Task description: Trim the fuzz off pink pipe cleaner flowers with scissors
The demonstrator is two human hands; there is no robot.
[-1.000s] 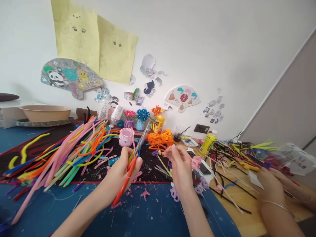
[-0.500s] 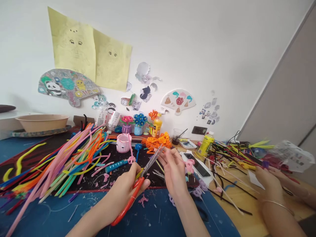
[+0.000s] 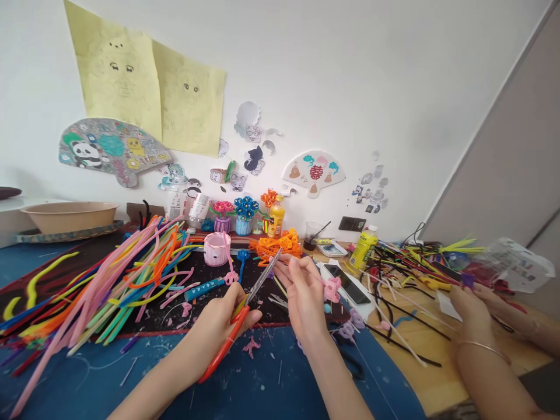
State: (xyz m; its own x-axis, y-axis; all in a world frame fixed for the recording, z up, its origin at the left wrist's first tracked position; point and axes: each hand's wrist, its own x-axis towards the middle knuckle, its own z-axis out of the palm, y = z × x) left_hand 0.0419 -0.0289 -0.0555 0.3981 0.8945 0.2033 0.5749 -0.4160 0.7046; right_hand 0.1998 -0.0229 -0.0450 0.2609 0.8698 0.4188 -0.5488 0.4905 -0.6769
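Note:
My left hand (image 3: 230, 312) is closed around the scissors (image 3: 217, 360), which have orange-red handles. Their metal blades point up and away, looking nearly closed, with the tip beside the fingers of my right hand (image 3: 304, 291). That hand is held upright with its fingers curled in toward the thumb; anything between them is too small or hidden to make out. Past the blades lies a heap of orange pipe-cleaner shapes (image 3: 280, 245). A blue pipe-cleaner flower (image 3: 242, 259) and a pink-and-white pot (image 3: 216, 251) stand behind my left hand. Pink pipe-cleaner scraps (image 3: 251, 347) lie between my wrists.
Bundled colourful pipe cleaners (image 3: 118, 274) spread across the left. To the right are a phone (image 3: 350, 286), a yellow bottle (image 3: 364, 248) and black pipe cleaners (image 3: 385, 318). Another person's hands (image 3: 472, 315) hold something purple at far right. Pliers (image 3: 278, 301) lie behind my right hand.
The scissor blades have come closer together, and the tip has shifted slightly left and up. My right hand stays near it, its fingers a little changed. The whole view has shifted slightly.

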